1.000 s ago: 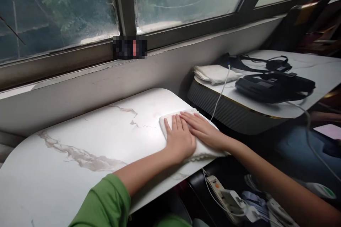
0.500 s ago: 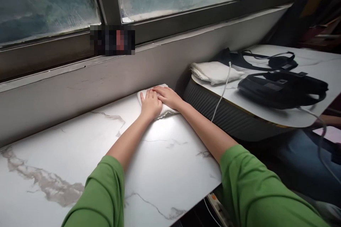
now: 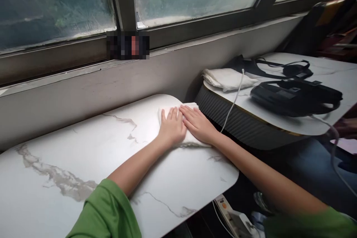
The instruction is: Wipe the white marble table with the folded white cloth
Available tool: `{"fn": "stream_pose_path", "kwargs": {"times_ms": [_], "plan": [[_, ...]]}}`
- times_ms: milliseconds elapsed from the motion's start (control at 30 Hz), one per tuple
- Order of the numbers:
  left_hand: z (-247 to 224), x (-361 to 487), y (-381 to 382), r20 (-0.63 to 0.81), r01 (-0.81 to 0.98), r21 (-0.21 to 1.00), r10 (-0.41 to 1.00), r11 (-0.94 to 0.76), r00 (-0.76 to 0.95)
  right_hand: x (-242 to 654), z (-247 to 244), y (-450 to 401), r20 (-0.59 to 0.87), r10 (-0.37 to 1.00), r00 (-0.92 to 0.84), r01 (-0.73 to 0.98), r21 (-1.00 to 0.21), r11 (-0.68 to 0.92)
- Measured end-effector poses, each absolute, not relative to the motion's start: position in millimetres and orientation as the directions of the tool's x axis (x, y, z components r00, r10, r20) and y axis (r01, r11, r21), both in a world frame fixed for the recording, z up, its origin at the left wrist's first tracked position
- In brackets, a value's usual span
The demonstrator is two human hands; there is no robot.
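A folded white cloth [image 3: 192, 141] lies on the white marble-patterned table [image 3: 111, 163], close to its far right corner. My left hand [image 3: 172, 126] rests flat on the cloth with its fingers spread. Beside it, my right hand [image 3: 198, 122] presses on the cloth too, its fingers extended toward the left hand and nearly touching it. The two palms hide much of the cloth.
A second table [image 3: 301, 124] at the right bears another folded white cloth [image 3: 225, 78], a black strapped device [image 3: 295, 96] and cables. A blurred dark object [image 3: 128, 45] sits on the window ledge. Below are a power strip [image 3: 223, 206] and part of a person's hand [image 3: 347, 128].
Both my hands and the cloth have moved right and nearer to me over the table, uncovering its far rounded corner. The view has shifted slightly.
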State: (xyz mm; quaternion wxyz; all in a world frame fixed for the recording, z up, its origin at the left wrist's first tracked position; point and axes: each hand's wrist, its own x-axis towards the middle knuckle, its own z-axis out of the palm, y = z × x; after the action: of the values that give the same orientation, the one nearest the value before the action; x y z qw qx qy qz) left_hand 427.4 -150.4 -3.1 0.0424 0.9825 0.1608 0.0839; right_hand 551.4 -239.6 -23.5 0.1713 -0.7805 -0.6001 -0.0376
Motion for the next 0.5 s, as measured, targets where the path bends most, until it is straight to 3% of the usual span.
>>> {"fn": "stream_pose_path", "kwargs": {"times_ms": [267,500], "plan": [[6.2,340.9,-229.8,0.141,0.134,0.131,0.153,-0.982,0.978,459.8,-29.4,-340.4,0.453,0.862,0.227,0.973,-0.133,-0.187],[0.8,316.0,-213.5,0.14,0.171,0.143,0.191,-0.975,0.972,440.6,-26.7,-314.8,0.383,0.898,0.217,0.973,-0.157,-0.168]]}}
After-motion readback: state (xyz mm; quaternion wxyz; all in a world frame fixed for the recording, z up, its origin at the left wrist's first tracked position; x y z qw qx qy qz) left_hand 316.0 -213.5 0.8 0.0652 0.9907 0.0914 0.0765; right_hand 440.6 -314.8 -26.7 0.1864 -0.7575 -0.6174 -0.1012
